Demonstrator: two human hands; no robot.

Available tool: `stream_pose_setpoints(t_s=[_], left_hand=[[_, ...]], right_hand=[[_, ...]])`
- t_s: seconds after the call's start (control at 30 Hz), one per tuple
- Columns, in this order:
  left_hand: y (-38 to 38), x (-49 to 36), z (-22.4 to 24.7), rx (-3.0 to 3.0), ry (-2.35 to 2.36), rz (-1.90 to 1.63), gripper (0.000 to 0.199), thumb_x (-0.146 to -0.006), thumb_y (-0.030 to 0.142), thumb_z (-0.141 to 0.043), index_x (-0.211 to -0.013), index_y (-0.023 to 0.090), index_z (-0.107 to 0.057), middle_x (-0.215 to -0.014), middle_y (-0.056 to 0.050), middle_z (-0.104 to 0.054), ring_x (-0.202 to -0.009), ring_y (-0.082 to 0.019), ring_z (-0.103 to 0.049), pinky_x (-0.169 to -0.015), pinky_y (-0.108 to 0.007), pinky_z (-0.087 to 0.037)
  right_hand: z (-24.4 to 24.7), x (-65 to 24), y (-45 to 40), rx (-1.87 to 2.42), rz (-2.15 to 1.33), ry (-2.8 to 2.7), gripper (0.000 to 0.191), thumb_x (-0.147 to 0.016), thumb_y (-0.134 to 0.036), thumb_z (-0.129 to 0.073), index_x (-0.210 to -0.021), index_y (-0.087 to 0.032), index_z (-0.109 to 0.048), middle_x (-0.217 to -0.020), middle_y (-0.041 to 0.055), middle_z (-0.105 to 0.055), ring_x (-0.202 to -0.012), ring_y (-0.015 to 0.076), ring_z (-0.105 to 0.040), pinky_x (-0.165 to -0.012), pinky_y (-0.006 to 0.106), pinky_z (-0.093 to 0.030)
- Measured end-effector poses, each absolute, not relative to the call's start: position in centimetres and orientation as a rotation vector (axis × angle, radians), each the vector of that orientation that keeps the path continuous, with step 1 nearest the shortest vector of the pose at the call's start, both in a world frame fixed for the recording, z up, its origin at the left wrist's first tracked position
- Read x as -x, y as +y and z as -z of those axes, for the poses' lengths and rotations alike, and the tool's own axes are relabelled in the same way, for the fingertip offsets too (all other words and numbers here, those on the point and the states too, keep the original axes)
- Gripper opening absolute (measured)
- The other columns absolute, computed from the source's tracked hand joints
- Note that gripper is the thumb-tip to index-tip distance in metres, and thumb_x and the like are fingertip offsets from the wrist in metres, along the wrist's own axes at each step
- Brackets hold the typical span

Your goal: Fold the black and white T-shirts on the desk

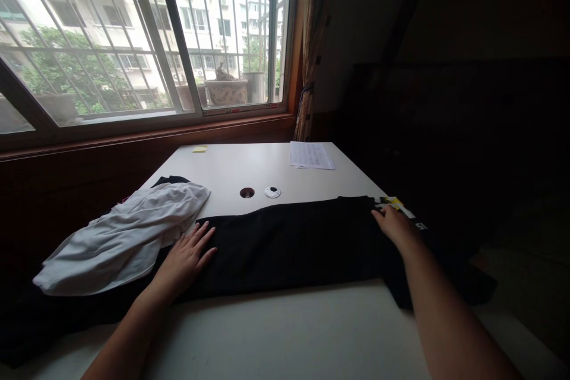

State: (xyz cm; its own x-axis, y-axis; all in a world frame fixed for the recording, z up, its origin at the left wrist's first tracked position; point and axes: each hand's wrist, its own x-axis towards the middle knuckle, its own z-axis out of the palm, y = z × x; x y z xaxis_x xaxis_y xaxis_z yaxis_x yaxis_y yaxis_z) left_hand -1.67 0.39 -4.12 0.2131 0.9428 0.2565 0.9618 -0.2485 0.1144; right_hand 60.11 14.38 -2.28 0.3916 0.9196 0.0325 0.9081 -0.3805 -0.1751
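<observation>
A long black garment (285,249) lies stretched sideways across the white table, with a yellow, white and grey print near its right end. My left hand (189,252) rests flat on its left part, fingers spread, beside a rumpled white cloth (120,237). Over at the right, my right hand (394,225) touches the garment next to the print; its thumb stands apart, and the other fingers are partly hidden. Both ends of the black garment reach past the table's sides, the right one fading into shadow. Its exact kind is unclear.
The white table (231,166) carries printed papers (312,155) and a yellow sticky note (200,149) at its far side. A round hole (247,193) and its loose white cover (272,192) lie just beyond the garment. A barred window (222,41) and curtain (307,71) stand behind.
</observation>
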Motion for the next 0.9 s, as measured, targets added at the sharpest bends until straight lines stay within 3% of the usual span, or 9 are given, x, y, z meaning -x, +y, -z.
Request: stream_pose_setpoints(t_s=[0.9], left_hand=[[0.52,1.75,4.19,2.396,-1.903,0.392,0.061,-0.102,0.054,-0.045,-0.156,0.027,-0.041,-0.165,-0.008,-0.034,-0.152,-0.033,-0.031,-0.120,-0.058,-0.032]], right_hand=[[1.41,-59.45,13.92,2.467,-0.091,-1.637,0.043,-0.098,-0.050,-0.045,-0.113,-0.016,-0.067,-0.105,0.0182,-0.072,-0.092,0.0333,-0.070,-0.074,0.041,-0.052]])
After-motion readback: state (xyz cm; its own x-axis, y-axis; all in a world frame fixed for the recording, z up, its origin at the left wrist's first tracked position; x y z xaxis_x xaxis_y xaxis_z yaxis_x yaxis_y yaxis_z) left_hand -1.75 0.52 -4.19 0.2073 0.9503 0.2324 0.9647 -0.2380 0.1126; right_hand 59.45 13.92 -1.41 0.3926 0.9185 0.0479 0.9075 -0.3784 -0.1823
